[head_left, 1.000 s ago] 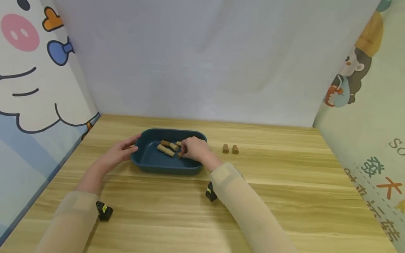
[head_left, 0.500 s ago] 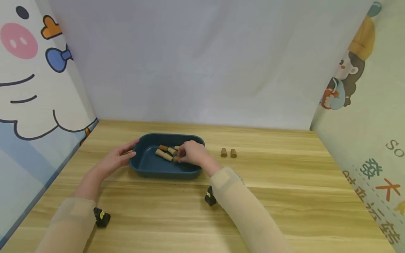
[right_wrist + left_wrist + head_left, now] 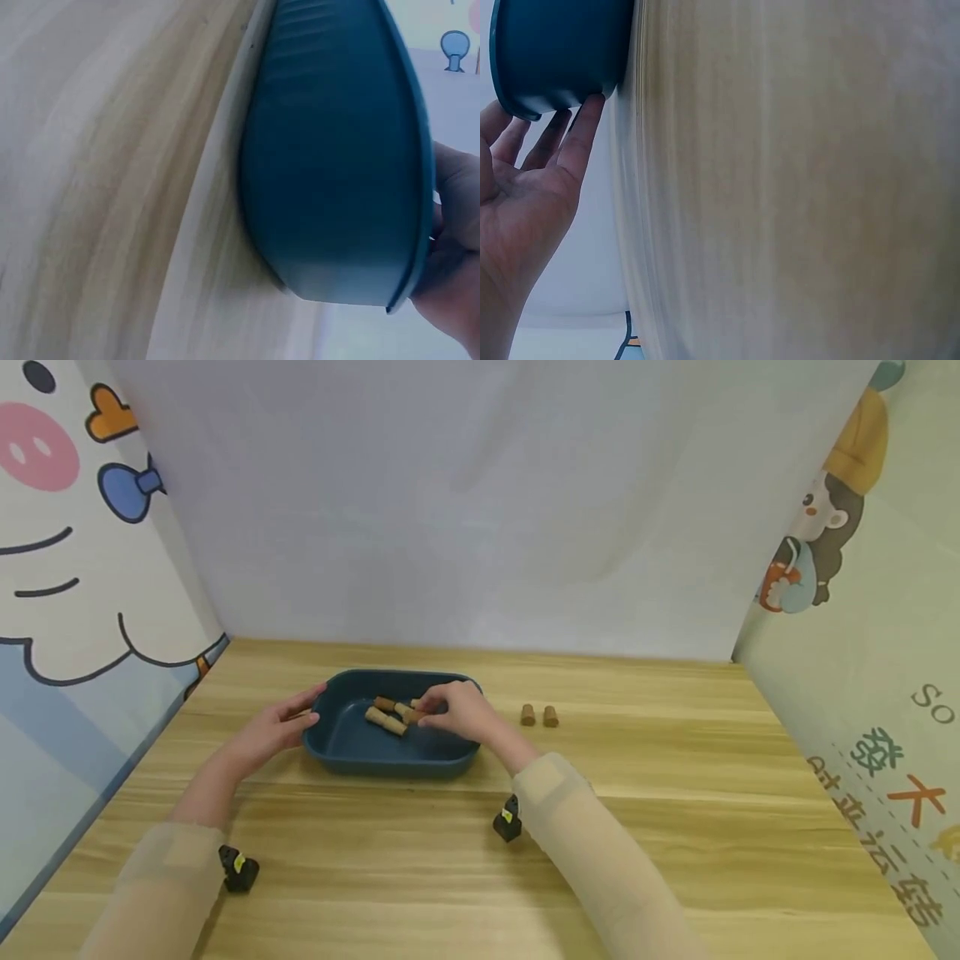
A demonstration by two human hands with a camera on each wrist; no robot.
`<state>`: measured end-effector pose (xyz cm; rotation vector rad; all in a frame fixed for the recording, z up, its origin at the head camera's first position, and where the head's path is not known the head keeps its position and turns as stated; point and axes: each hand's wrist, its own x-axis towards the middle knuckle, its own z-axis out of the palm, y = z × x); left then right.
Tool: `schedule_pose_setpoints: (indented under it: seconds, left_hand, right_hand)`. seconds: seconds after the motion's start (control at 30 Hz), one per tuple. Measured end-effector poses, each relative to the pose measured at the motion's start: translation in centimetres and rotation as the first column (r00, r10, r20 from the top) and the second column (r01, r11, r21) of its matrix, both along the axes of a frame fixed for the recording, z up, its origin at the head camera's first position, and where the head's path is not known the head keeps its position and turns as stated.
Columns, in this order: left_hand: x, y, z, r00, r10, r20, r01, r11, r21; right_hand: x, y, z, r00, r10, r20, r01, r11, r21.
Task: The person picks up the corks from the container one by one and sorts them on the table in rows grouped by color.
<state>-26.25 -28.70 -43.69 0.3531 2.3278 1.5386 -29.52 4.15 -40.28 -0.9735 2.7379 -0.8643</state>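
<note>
A dark teal oblong tub [image 3: 375,768] with several cork stoppers in it stands on the wooden table. My right hand [image 3: 465,714] reaches over the tub's right end and pinches a brown cork stopper [image 3: 413,717] between thumb and fingertips, low inside. Just left of it lie pale cork stoppers [image 3: 386,722] and a darker cork stopper [image 3: 385,702]. My left hand [image 3: 262,739] touches the tub's left end, and the left wrist view shows its extended fingers [image 3: 585,139] against the outer wall. In the right wrist view the tub wall [image 3: 337,165] hides most of my right hand [image 3: 457,247].
Two more brown cork stoppers [image 3: 528,715] stand side by side on the table, right of the tub. A black device [image 3: 240,870] sits at my left wrist, and another black device [image 3: 507,818] at my right. A pale cloth wall [image 3: 480,527] rises behind the table.
My right fingers have lifted the brown cork stopper slightly and shifted it left toward the other stoppers. My left hand has stayed on the tub's left end. The head view has moved a little.
</note>
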Motion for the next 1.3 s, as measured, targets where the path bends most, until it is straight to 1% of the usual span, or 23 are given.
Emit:
schedule_pose_setpoints:
  seconds: [0.2,0.33,0.47,0.57,0.73,0.87,1.0,1.2,1.3]
  left_hand:
    - [-0.1,0.1,0.2,1.0,0.001,0.006,-0.001,1.0,-0.004]
    - [0.0,0.2,0.3,1.0,0.003,0.008,-0.003,1.0,-0.006]
    - [-0.1,0.2,0.3,1.0,0.003,0.005,-0.003,1.0,-0.006]
    - [-0.2,0.2,0.3,1.0,0.003,0.003,-0.003,1.0,-0.006]
    - [-0.2,0.3,0.3,1.0,0.0,0.004,0.0,1.0,0.005]
    - [-0.1,0.3,0.4,1.0,-0.005,0.002,0.005,1.0,0.005]
    - [0.0,0.2,0.4,1.0,-0.007,0.006,0.007,1.0,0.004]
    - [0.0,0.1,0.3,1.0,-0.005,0.015,0.005,1.0,0.002]
    - [0.0,0.1,0.2,1.0,-0.003,0.016,0.003,1.0,0.002]
  right_hand:
    - [0.3,0.7,0.4,0.999,-0.019,0.032,0.022,0.997,-0.076]
    - [0.6,1.2,0.6,0.999,-0.021,0.032,0.024,0.992,-0.12]
    - [0.9,1.8,1.0,0.999,-0.007,0.032,0.013,0.983,-0.182]
    - [1.1,2.2,1.3,1.0,0.01,0.015,-0.007,0.976,-0.22]
    - [1.3,2.9,1.7,0.999,0.033,-0.022,-0.037,0.971,-0.237]
    - [1.4,3.4,2.0,0.999,0.03,-0.029,-0.036,0.974,-0.226]
    - [1.5,4.0,2.0,0.999,0.028,-0.028,-0.034,0.972,-0.231]
    - [1.5,4.5,1.8,0.999,0.035,0.006,-0.032,0.966,-0.257]
    - [1.7,4.7,1.7,0.999,0.037,0.001,-0.035,0.964,-0.265]
